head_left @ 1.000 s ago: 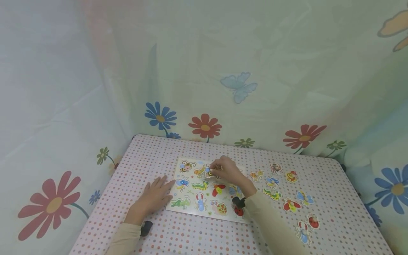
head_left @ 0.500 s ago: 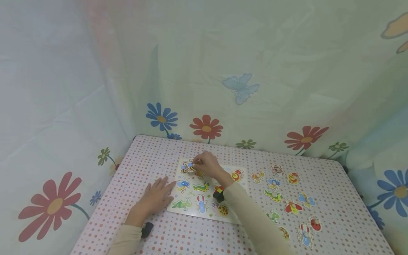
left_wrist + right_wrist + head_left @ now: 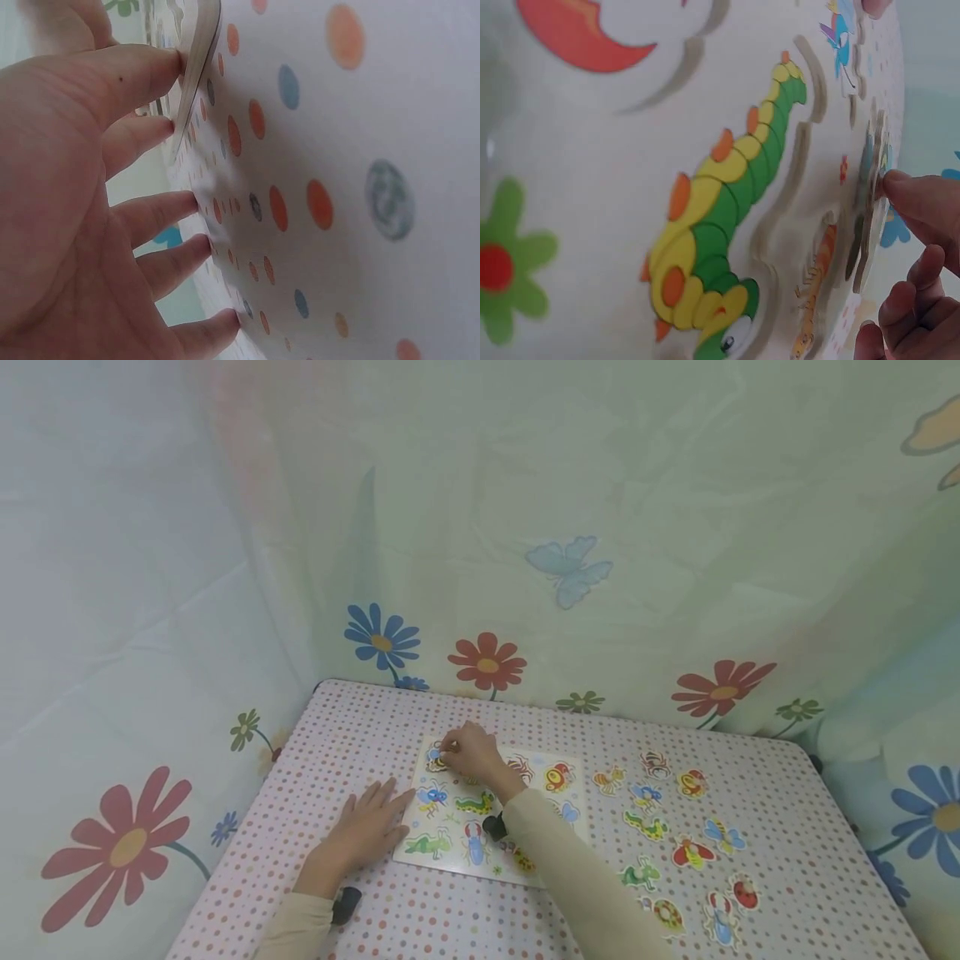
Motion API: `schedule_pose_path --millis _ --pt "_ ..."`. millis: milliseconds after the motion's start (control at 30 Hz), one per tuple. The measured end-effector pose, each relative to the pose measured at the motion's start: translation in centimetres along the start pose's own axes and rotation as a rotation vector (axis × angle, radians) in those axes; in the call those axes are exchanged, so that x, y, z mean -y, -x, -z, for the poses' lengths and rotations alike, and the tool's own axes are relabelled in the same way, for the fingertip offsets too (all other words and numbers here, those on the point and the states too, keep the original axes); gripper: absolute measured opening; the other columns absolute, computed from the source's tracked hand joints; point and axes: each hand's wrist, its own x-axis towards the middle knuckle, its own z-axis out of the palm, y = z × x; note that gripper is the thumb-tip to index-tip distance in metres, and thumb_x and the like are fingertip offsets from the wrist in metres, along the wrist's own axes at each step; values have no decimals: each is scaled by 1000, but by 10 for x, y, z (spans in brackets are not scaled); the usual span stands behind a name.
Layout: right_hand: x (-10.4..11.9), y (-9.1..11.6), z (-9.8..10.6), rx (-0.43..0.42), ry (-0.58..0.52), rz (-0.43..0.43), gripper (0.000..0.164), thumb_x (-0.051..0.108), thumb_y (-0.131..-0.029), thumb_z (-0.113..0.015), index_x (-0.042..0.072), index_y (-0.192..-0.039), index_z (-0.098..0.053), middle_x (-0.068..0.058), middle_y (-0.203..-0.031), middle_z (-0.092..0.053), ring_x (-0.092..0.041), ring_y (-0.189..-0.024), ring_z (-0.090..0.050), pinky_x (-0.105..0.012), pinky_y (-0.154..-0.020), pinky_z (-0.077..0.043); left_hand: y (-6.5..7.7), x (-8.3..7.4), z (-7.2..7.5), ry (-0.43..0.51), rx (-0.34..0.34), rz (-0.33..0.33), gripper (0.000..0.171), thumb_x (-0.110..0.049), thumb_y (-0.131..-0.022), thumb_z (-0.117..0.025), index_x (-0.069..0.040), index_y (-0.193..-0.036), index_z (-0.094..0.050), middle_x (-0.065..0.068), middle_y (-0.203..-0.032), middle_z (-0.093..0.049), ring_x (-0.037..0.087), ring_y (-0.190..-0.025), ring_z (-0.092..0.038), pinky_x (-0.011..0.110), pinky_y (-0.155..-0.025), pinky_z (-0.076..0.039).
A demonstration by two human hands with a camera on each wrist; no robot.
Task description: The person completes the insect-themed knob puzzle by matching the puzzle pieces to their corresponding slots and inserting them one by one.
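A wooden insect puzzle board with cut-out recesses lies on the table. My right hand is over its top left corner and pinches a bee puzzle piece between thumb and fingers. In the right wrist view the piece is seen edge-on at the board's surface; whether it sits in the recess I cannot tell. My left hand rests spread on the tablecloth at the board's left side. In the left wrist view, its thumb and index finger touch the board's edge.
Right of the board lie several loose insect pieces, among them a caterpillar, a ladybird, a stag beetle and a spider. A dotted cloth covers the table. A flower-printed curtain hangs behind it.
My right hand has carried the bee piece leftward across the board's top row, from the middle to the top left corner. The left hand has stayed by the board's edge.
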Motion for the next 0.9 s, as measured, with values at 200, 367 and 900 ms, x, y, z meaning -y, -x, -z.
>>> schedule_pose_path --millis 200,367,900 --pt "3 1 -4 -13 5 -17 7 18 -91 -72 16 -96 -78 -10 -114 -69 -36 -125 -53 -65 -98 -42 2 -2 1 23 -2 -15 58 -35 -101 -59 -20 -154 -41 18 -162 -24 42 -148 -19 70 -114 -14" --pt "5 1 -5 -15 12 -25 8 21 -92 -72 17 -97 -77 -7 -107 -67 -29 -108 -57 -59 -95 -44 3 -2 1 15 -8 -16 58 -35 -101 -59 -20 -154 -42 18 -162 -25 42 -147 -20 70 -114 -15" --pt "10 3 -10 18 -7 -88 12 24 -94 -72 16 -101 -76 1 -96 -57 -19 -87 -51 -48 -92 -44 1 1 0 11 -13 -18 58 -35 -101 -58 -19 -155 -41 18 -162 -25 42 -148 -20 69 -114 -15"
